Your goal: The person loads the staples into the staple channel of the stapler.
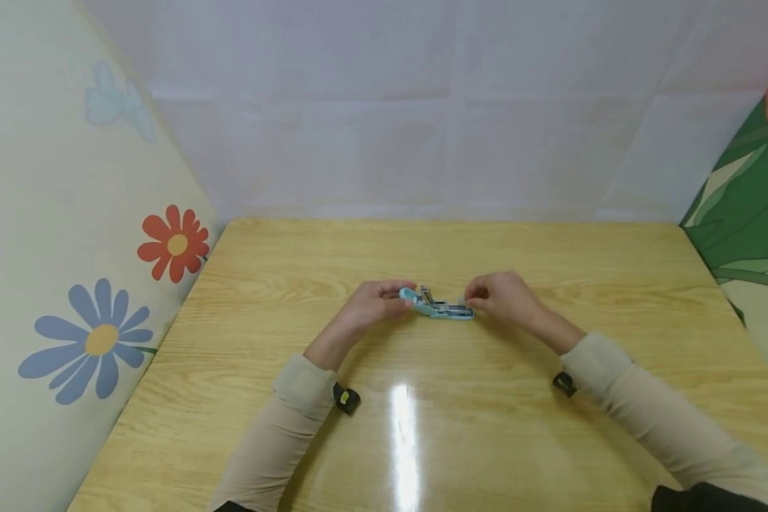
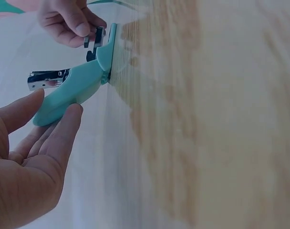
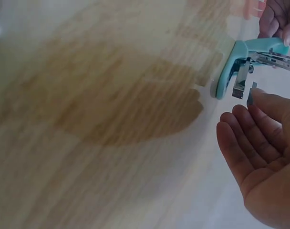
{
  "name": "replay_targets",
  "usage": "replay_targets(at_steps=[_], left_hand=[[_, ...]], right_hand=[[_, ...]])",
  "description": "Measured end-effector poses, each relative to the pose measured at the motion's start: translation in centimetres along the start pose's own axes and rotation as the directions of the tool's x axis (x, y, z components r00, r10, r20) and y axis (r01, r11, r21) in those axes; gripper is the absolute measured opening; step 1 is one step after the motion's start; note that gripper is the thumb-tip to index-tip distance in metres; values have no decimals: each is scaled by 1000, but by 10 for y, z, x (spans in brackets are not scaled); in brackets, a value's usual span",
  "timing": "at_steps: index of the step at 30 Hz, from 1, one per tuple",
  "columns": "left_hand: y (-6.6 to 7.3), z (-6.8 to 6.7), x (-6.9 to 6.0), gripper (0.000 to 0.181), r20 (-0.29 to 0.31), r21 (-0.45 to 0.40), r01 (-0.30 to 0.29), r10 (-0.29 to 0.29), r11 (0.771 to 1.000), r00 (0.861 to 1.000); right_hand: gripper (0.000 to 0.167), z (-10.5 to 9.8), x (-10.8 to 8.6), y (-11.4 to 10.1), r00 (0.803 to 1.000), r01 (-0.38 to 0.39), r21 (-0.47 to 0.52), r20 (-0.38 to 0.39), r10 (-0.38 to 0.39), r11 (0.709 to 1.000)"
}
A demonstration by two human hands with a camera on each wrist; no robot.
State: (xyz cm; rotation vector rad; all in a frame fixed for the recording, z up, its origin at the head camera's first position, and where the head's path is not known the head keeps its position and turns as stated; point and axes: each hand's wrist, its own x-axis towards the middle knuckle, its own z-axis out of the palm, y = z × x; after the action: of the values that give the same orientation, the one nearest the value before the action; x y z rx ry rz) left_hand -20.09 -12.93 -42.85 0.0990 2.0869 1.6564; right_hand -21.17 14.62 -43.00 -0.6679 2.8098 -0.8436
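A teal stapler (image 1: 430, 308) is folded wide open over the middle of the table, its base lying on the wood. My left hand (image 1: 372, 306) holds the top cover, with the thumb on one side and the fingers on the other, as the left wrist view shows. Its metal magazine (image 3: 239, 87) and other inner metal parts are exposed. Between thumb and fingers, my right hand (image 1: 507, 299) pinches a small grey strip (image 3: 252, 94), which looks like a short row of staples. The strip is just apart from the end of the magazine.
The wood-grain table (image 1: 294, 256) meets a white cloth backdrop (image 1: 358, 142) behind. At the left is a panel with painted flowers (image 1: 102, 340); another panel with green leaves (image 1: 755, 206) stands at the right.
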Motion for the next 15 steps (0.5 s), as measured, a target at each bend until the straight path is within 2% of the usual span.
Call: replay_targets(at_steps=[4,11,15], left_hand=[[-1,0,0,43,3,7,-6,6,1000,1000],[-1,0,0,43,1,1,-13,13,1000,1000],[-2,0,1,42,-3,8,-14,14,1000,1000]], right_hand=[[7,5,-2,-1,1000,15,-22,9,-15,1000],[7,10,-3,-1,999,36,-61,-19,-37,997],[9,11,-3,1,997,72,-69,-20,-74,995]])
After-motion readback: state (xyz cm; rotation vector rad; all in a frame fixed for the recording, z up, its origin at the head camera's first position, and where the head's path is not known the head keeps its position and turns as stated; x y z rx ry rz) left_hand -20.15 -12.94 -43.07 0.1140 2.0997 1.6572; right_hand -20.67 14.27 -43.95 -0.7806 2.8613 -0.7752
